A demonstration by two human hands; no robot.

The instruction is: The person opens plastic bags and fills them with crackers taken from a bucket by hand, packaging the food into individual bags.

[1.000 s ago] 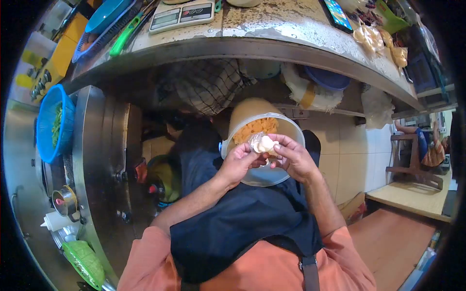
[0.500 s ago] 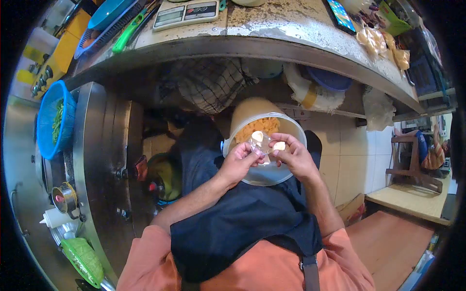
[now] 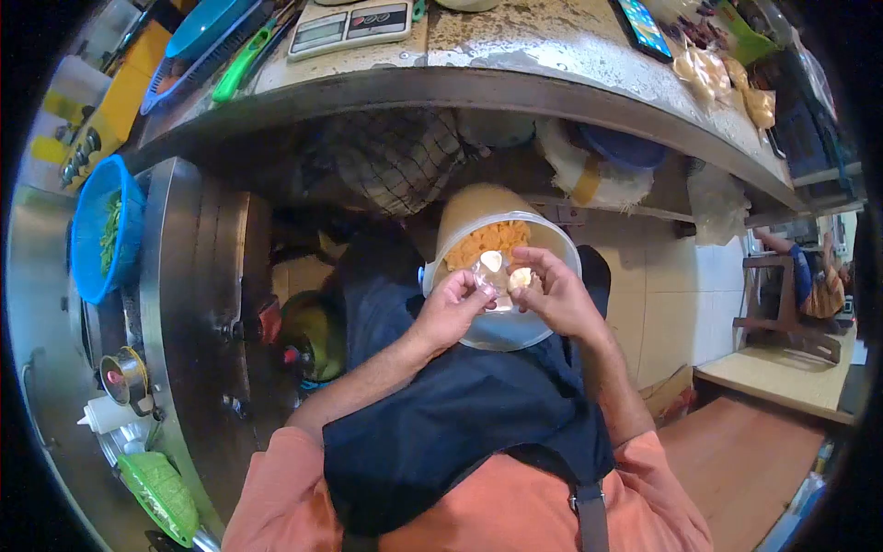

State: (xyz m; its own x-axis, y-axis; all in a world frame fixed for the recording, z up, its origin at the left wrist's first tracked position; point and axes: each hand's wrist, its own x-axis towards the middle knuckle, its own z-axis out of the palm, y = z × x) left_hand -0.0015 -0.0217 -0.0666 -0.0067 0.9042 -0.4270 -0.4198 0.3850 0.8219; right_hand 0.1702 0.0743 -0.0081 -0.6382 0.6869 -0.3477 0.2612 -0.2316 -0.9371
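Note:
A white translucent bucket (image 3: pixel 501 342) stands between the knees, with orange chunks (image 3: pixel 478 241) in its far part. Above its mouth, my left hand (image 3: pixel 452 308) pinches a small clear plastic wrapper (image 3: pixel 485 279). One whitish piece (image 3: pixel 492 261) shows at the wrapper's upper end; whether it lies inside or behind the plastic I cannot tell. My right hand (image 3: pixel 559 296) is closed with a cream-coloured piece (image 3: pixel 521 278) between thumb and fingers. The fingertips of both hands are close together, and the exact kind of the pale pieces is too small to make out.
A metal-edged counter (image 3: pixel 515 41) runs ahead, carrying a digital scale (image 3: pixel 349 29), a phone (image 3: pixel 644 29) and plastic bags (image 3: pixel 704 72). At left, a blue basket (image 3: pixel 92 230) holds green vegetables. A checked cloth (image 3: pixel 395 166) hangs under the counter; a wooden board (image 3: pixel 736 460) lies at right.
My right hand has turned the cream-coloured piece slightly and drawn it a little left. The whitish piece by the wrapper has shifted slightly down and right. The bucket stays put.

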